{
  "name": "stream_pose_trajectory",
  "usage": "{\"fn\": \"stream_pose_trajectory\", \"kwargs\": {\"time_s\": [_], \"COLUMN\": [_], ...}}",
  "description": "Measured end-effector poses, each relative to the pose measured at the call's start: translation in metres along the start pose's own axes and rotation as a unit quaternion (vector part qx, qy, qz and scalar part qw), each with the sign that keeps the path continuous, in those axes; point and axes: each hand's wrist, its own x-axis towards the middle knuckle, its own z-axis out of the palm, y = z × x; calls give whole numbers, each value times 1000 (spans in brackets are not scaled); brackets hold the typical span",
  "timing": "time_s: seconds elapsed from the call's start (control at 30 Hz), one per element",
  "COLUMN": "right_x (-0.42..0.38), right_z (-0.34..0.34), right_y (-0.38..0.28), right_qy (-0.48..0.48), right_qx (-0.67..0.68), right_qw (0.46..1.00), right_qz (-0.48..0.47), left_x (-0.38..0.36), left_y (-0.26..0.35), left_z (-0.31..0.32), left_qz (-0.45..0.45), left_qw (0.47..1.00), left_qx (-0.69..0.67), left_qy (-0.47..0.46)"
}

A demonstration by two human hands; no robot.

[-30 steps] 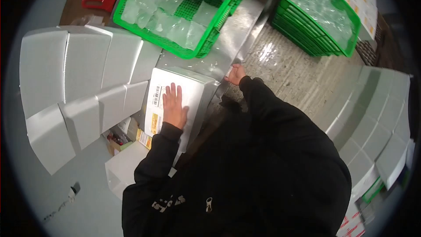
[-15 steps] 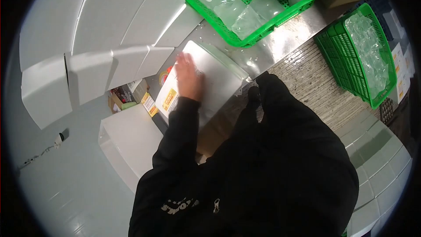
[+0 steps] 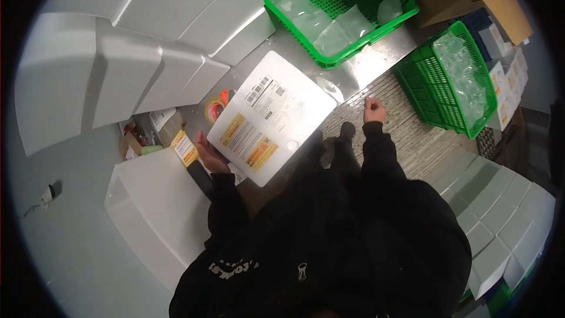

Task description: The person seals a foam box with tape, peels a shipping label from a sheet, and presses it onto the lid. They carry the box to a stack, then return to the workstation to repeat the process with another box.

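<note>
A white foam box (image 3: 279, 121) lies in the middle, its top towards me, with a printed white label and yellow-orange stickers. Beside its lower left edge is my left hand (image 3: 213, 154), palm towards the box and fingers stretched out along the side, not wrapped round it. My right hand (image 3: 374, 110) is off to the right of the box over the ridged floor. Its fingers are curled together, and whatever they may hold is hidden. Just left of the box's upper left edge sits an orange tape dispenser (image 3: 215, 108).
A green basket (image 3: 329, 63) of clear ice-like packs stands on the metal table (image 3: 376, 62); another green basket (image 3: 418, 91) stands at right. White foam boxes (image 3: 123, 76) are stacked at left, and more (image 3: 488, 212) at lower right. An open cardboard box (image 3: 506, 15) is at upper right.
My left hand has moved off the box's top to its lower left side, uncovering the labels. My right hand has come into view at the right. The view has shifted.
</note>
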Motion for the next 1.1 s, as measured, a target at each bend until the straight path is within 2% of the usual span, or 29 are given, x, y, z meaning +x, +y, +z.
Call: {"fn": "stream_pose_trajectory", "kwargs": {"time_s": [0.03,0.07,0.1,0.17,0.27,0.33,0.4,0.47,0.53,0.57,0.6,0.67,0.77,0.8,0.87,0.93,0.97,1.0,1.1], "right_x": [-8,-20,-45,-31,-53,-52,-52,-50,-59,-57,-57,-64,-69,-67,-61,-50,-42,-33,11], "right_z": [-6,-10,-6,24,38,24,-2,-64,-149,-184,-222,-311,-434,-470,-535,-580,-600,-621,-682], "right_y": [-19,-38,-91,-142,-166,-182,-173,-137,-119,-99,-77,-44,1,16,44,73,86,93,113], "right_qy": [-29,-51,-137,-260,-396,-485,-561,-574,-560,-536,-508,-426,-397,-364,-295,-229,-200,-172,-120], "right_qx": [46,91,238,179,179,252,335,403,411,439,468,446,425,394,326,350,346,342,251], "right_qw": [995,983,955,899,811,810,757,713,718,721,723,787,811,843,898,908,916,923,961], "right_qz": [-78,-152,-109,-303,-392,-212,-4,-6,-47,-33,-20,-3,61,41,0,21,32,42,-14], "left_x": [12,6,1,-5,-21,-41,-66,-93,-111,-121,-132,-184,-278,-309,-378,-436,-454,-470,-520], "left_y": [-13,-1,8,16,34,48,56,52,40,30,11,-4,-24,-38,-35,-44,-54,-64,-79], "left_z": [-1,25,49,69,81,93,113,138,164,181,199,263,359,391,455,506,526,544,596], "left_qz": [-61,-83,-102,-106,-86,-69,-78,-104,-141,-156,-86,-141,-214,-197,-350,-462,-460,-468,-474], "left_qw": [993,986,978,969,963,958,954,946,931,922,892,901,841,810,763,760,742,743,754], "left_qx": [-101,-134,-162,-196,-215,-232,-237,-245,-264,-273,-235,-208,-223,-239,-284,-185,-154,-138,-103], "left_qy": [-26,-51,-78,-109,-138,-151,-169,-187,-211,-228,-375,-354,-445,-497,-464,-418,-463,-458,-444]}}
